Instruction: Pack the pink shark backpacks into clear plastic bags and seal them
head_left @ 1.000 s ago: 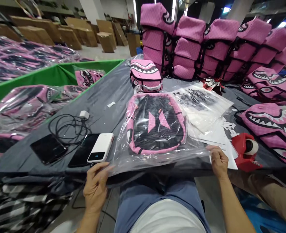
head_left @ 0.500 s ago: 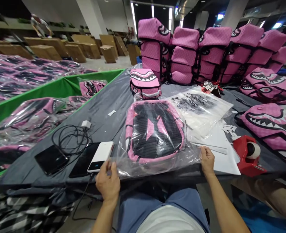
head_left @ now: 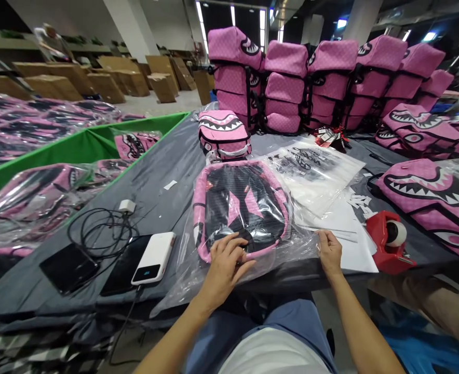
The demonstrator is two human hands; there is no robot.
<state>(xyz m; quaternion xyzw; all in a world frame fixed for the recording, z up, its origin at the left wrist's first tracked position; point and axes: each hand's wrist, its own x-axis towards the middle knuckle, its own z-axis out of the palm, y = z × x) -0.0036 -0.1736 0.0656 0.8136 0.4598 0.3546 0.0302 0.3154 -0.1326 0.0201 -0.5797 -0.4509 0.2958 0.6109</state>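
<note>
Handling a rounded backpack (head_left: 242, 208) in glossy, crinkled plastic (head_left: 297, 253), near the table's (head_left: 155, 213) front edge.
Resting left hand (head_left: 222, 266) atop, fingers loosely spread; pinching plastic with right hand (head_left: 330, 253).

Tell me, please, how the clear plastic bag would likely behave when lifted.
The clear plastic bag is probably floppy, since its front wrinkles. Its glossy surface may feel slippery. With the backpack inside, it likely isn't light.
</note>
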